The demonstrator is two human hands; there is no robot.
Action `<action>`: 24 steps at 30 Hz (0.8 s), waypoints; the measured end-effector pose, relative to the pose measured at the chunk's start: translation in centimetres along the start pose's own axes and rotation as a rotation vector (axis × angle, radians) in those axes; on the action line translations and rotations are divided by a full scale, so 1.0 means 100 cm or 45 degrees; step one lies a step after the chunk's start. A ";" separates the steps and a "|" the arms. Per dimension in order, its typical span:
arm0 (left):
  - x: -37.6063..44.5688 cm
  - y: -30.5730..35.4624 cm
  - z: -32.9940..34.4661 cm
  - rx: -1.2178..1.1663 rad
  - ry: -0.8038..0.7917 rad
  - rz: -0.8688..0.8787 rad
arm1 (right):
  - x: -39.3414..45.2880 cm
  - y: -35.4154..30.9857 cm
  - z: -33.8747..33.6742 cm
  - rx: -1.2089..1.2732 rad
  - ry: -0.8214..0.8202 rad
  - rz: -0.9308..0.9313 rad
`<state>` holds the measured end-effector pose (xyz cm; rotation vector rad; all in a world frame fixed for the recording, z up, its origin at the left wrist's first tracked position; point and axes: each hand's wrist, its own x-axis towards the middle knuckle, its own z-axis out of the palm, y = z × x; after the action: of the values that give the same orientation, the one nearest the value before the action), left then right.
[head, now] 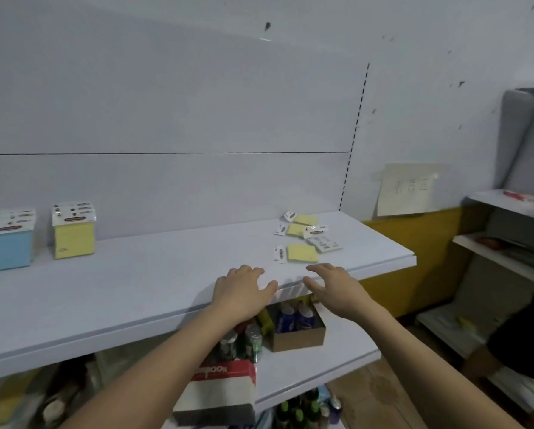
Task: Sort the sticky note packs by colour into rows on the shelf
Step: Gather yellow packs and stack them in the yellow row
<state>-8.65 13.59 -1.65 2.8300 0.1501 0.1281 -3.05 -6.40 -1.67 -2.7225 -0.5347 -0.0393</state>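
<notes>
Pale grey wall [197, 88] w/ scuff marks, yellow band [414, 230] low at right. Paper sign [405, 190] taped on. Wood floor [383, 385] bottom right; side rack [507, 205] at right.

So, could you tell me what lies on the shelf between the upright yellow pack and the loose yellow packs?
Nothing: in the head view, the shelf is bare between the upright yellow pack and the loose yellow packs.

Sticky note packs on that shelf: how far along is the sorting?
Early, it seems. A blue pack and a yellow pack stand upright at the shelf's left. Nothing is in hand: both hands, left hand and right hand, are open near the front edge. Several loose yellow packs lie scattered at the right, still to be sorted.
</notes>
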 end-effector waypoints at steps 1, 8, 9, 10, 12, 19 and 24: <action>0.007 0.007 0.003 0.004 0.004 -0.001 | 0.007 0.012 -0.002 0.010 0.008 0.011; 0.078 0.030 0.020 -0.059 0.018 -0.002 | 0.075 0.060 0.000 0.103 0.044 0.088; 0.092 0.031 0.022 -0.075 0.018 0.006 | 0.087 0.066 -0.001 0.097 0.055 0.097; 0.106 0.032 0.025 -0.093 0.015 0.016 | 0.099 0.072 -0.002 0.086 0.063 0.116; 0.134 0.034 0.029 -0.132 0.005 0.044 | 0.124 0.085 -0.002 0.066 0.086 0.169; 0.204 0.026 0.039 -0.191 -0.226 0.108 | 0.199 0.104 -0.003 -0.039 -0.101 0.323; 0.230 0.022 0.038 -0.126 -0.405 0.054 | 0.233 0.106 0.005 -0.069 -0.180 0.317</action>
<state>14.73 13.02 -2.95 2.7114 0.0124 -0.2961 22.50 -6.95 -3.59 -2.8382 -0.2320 0.2069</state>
